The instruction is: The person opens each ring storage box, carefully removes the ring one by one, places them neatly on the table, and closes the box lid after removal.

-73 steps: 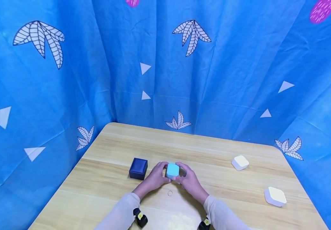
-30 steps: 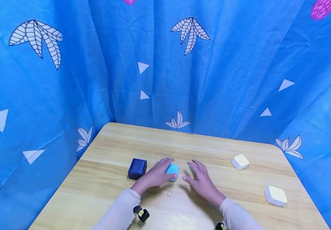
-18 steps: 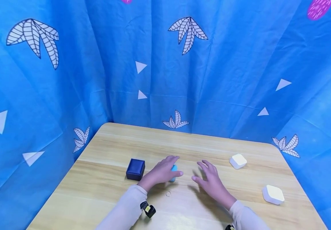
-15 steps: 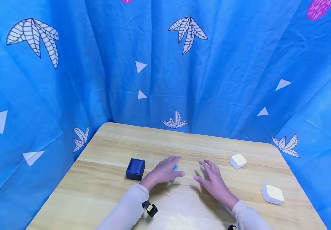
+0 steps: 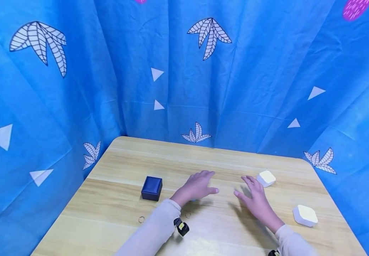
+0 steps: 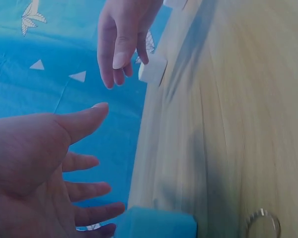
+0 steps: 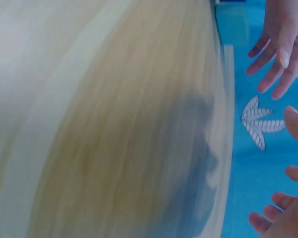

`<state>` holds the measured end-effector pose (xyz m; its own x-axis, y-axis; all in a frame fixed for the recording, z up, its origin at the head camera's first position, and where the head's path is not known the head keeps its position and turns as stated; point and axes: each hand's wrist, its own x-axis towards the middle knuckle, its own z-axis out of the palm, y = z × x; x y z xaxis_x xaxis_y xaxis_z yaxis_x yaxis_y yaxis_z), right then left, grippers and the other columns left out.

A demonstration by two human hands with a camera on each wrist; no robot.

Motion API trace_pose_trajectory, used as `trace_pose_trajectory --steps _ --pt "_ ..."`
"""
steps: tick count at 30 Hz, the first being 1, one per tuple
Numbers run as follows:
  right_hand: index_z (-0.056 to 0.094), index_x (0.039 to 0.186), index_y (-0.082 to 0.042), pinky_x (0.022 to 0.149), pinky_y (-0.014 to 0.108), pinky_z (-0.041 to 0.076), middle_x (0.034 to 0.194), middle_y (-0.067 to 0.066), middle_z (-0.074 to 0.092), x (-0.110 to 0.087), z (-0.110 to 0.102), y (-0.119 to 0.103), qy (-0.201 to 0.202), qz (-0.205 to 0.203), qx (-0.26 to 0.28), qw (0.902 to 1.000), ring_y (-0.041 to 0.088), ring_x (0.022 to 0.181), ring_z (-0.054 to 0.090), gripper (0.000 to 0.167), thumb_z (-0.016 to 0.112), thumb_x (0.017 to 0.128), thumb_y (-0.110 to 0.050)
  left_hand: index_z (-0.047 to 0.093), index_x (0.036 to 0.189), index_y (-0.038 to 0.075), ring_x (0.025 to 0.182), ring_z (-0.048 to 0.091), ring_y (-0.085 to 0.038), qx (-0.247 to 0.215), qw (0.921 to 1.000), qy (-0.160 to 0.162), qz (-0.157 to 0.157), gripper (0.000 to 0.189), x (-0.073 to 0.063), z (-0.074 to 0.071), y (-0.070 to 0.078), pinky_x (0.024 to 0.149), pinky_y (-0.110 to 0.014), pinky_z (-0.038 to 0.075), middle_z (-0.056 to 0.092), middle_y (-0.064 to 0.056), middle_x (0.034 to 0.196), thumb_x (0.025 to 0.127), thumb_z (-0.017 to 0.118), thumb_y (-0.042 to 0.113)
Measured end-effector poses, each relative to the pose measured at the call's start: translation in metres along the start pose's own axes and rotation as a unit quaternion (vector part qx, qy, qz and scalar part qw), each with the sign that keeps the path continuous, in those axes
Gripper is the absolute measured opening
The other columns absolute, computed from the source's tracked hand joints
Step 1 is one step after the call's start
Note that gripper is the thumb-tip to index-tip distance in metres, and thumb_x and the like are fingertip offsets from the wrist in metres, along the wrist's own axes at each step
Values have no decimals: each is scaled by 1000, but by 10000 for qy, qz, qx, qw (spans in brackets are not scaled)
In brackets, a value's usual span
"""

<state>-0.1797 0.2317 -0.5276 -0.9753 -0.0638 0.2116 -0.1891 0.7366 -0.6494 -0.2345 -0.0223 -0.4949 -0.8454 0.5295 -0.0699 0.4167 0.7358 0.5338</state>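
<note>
A printed blue curtain hangs behind and to both sides of the wooden table. We see the left hand with its fingers extended and thumb out, grasping nothing; the right hand, fingers slightly bent above the wood, is likewise free of any load. Since the earlier head pictures both hands have left the turquoise box and moved to the right, which suggests to us that its placing is done. The box stands on the table, mostly screened by the left hand in the head view but plain in the left wrist view.

The sleeve has shifted too, and a ring now shows left of the forearm; a second ring lies just beside the wrist camera. Farther left we find a dark blue jewellery box. Near the right fingertips is a white box, contact unclear; another white box sits closer to the right edge. We judge there is room between the hands and toward the far edge, while the white boxes narrow the rightward way.
</note>
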Motion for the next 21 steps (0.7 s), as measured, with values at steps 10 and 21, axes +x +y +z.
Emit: trace_pose_trajectory --steps 10,21 --pt "39 150 3 108 76 24 156 32 28 -1 -28 31 246 354 -113 9990 57 141 21 75 69 95 -38 35 157 24 146 39 -25 227 9994 -56 255 72 30 14 24 120 -49 32 40 0 159 96 63 48" --pt "23 156 4 111 75 22 156 38 22 -4 -39 61 562 1115 -226 9919 59 141 19 88 65 97 -45 33 158 26 146 40 -19 492 9966 -225 627 74 64 34 52 120 -43 34 40 4 159 95 65 48"
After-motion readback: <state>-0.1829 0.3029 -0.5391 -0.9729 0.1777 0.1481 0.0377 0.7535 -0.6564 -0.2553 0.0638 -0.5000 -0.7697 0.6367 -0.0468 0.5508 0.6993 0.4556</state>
